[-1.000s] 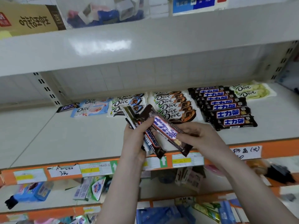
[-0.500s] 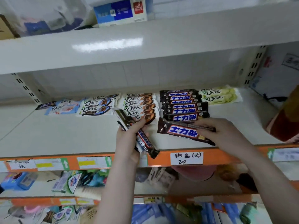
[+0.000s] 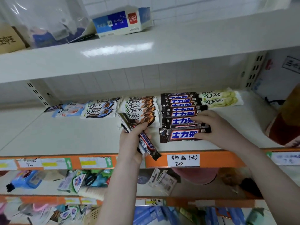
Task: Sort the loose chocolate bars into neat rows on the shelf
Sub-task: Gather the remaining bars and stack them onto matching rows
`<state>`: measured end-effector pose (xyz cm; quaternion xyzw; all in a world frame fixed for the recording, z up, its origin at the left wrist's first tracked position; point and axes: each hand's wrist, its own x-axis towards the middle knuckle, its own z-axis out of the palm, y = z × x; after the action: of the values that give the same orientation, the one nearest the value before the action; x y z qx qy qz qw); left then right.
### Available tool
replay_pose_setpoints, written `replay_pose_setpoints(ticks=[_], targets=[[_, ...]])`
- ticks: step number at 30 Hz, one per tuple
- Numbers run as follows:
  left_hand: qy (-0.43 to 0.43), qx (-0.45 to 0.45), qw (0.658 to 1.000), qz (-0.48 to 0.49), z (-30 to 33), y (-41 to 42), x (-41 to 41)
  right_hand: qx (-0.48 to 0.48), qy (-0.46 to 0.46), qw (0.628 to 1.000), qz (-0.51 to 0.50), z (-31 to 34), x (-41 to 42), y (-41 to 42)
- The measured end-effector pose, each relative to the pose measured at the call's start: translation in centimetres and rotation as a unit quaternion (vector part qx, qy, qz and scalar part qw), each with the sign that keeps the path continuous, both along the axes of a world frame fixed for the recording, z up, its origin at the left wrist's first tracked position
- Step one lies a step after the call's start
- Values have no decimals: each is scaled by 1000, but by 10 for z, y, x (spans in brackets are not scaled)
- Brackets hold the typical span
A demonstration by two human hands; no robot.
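White shelf [image 3: 65, 137] with orange front rail; bars lie flat in rows toward the far side. Snickers row [image 3: 180, 109], centre-right: dark brown wrappers, blue-and-white lettering, about eight overlapping far to near. Nearest bar [image 3: 181, 134] sits just in front of the row; right hand [image 3: 215, 127] rests over its right end, fingers curled on the wrapper. Left of these, orange-brown Dove row [image 3: 140, 109], roughly six. Left hand [image 3: 131, 143] grips a bundle of Snickers bars [image 3: 146, 143] over the near edge, tilted; count unclear. Far right, two green Dove bars [image 3: 219, 98].
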<state>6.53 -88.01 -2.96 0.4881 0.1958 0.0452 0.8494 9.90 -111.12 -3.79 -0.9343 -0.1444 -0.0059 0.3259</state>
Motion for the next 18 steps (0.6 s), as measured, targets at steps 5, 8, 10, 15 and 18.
replay_pose_setpoints(ticks=[5, 8, 10, 15, 18], targets=[[2, -4, 1000, -6, 0, 2, 4, -57, -3, 998, 6, 5, 4, 3], [3, -4, 1000, -10, -1, 3, 5, -84, -21, 996, 2, 3, 6, 4], [3, -4, 1000, -10, -1, 4, 5, -88, -33, 996, -10, 2, 8, 5], [13, -18, 1000, -14, -1, 5, 6, -86, -50, 995, -31, 0, 11, 6], [17, -17, 1000, -18, -2, 5, 6, -94, -57, 993, -37, -1, 10, 4]])
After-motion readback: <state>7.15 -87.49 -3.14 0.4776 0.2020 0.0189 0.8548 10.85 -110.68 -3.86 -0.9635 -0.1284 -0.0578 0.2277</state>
